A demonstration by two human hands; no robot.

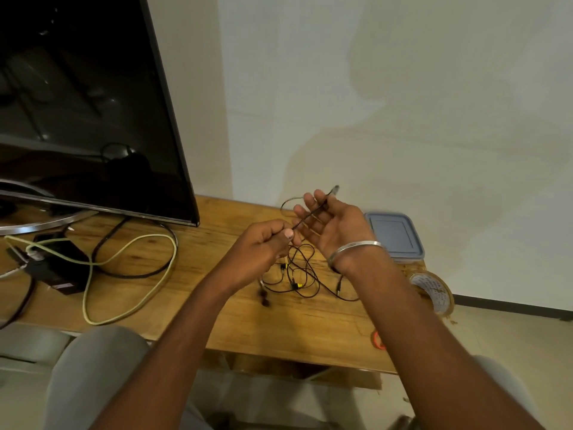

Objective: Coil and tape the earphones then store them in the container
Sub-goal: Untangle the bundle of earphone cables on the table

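While the thin black earphone cord (296, 285) mostly lies tangled near the wooden table's (217, 305) right edge, we see the left hand (263, 246) pinching it taut across the spread fingers (310, 201) of the right hand (338, 229), likely starting a coil; the lidded blue-grey plastic container (393, 237) waits at the far right corner.

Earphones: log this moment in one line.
phase: coiling | left hand: pinches earphone cable | right hand: open, cable draped over it | container: lidded | tape roll: untouched

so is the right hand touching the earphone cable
Touching. The head view shows the earphone cable lying across the fingers of the right hand, with the left hand pinching it lower down.
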